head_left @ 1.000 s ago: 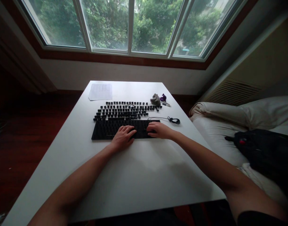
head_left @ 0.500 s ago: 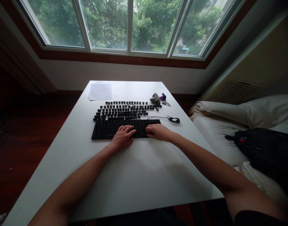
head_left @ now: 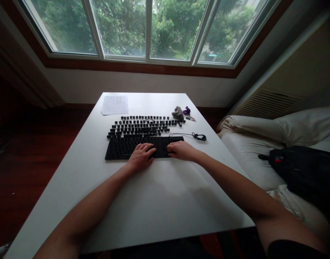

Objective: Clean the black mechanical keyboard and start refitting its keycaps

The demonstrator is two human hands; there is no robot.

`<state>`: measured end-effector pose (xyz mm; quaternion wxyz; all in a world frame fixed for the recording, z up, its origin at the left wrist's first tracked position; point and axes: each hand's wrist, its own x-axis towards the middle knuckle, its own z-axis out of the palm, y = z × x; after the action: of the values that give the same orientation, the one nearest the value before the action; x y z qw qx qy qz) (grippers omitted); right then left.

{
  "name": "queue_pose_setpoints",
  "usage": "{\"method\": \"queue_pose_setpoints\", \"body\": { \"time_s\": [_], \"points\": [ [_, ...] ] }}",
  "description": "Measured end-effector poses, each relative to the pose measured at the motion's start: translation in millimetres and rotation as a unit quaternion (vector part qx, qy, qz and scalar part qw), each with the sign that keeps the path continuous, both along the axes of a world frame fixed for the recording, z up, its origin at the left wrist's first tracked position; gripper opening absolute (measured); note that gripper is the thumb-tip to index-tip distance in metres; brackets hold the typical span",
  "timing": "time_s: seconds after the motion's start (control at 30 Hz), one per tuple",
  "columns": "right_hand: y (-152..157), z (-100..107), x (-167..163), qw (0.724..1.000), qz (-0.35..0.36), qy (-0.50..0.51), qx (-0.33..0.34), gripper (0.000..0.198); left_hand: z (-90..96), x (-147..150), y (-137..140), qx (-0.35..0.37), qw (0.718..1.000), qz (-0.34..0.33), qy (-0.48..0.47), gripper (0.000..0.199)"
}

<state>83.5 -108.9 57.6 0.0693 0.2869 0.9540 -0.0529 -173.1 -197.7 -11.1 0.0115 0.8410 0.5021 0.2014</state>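
A black keyboard (head_left: 119, 148) lies flat on the white table, long side toward me. Across its middle rests my left hand (head_left: 140, 155), palm down with the fingers stretched out over the keys. My right hand (head_left: 180, 150) is at the keyboard's right part, fingers curled and closed; whatever they may hold is hidden. Beyond the keyboard, loose black keycaps (head_left: 135, 126) stand in several rows. The keyboard's black cable (head_left: 199, 137) runs off to the right and ends in a small coil.
The white table (head_left: 154, 205) has a sheet of paper (head_left: 115, 105) at its far left. A grey cloth (head_left: 178, 113), a purple cloth (head_left: 186, 110) and small slim tools (head_left: 191, 118) lie at the far right. Beside the table, a black bag (head_left: 302, 172) rests on a pale bed (head_left: 246, 151).
Both hands keep almost the same place on the keyboard. The keycaps, cable and cloths have not visibly moved.
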Motion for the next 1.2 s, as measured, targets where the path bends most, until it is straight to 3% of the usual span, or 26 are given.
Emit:
{"method": "queue_pose_setpoints", "body": {
  "time_s": [0.4, 0.97, 1.2],
  "points": [
    [-9.7, -4.4, -1.5, 0.999, -0.003, -0.007, 0.046, 0.015, 0.7, 0.6, 0.3, 0.002, 1.0, 0.011, -0.007, 0.045],
    [-2.6, -2.2, -4.9, 1.0, -0.008, -0.016, 0.009, 0.008, -0.6, 0.7, -0.9, -0.002, 1.0, 0.007, -0.013, 0.046],
    [-17.2, -10.2, -9.0, 0.997, -0.005, -0.029, 0.066, 0.013, -3.2, 0.7, -0.1, 0.001, 1.0, 0.011, -0.013, 0.046]
  ]
}}
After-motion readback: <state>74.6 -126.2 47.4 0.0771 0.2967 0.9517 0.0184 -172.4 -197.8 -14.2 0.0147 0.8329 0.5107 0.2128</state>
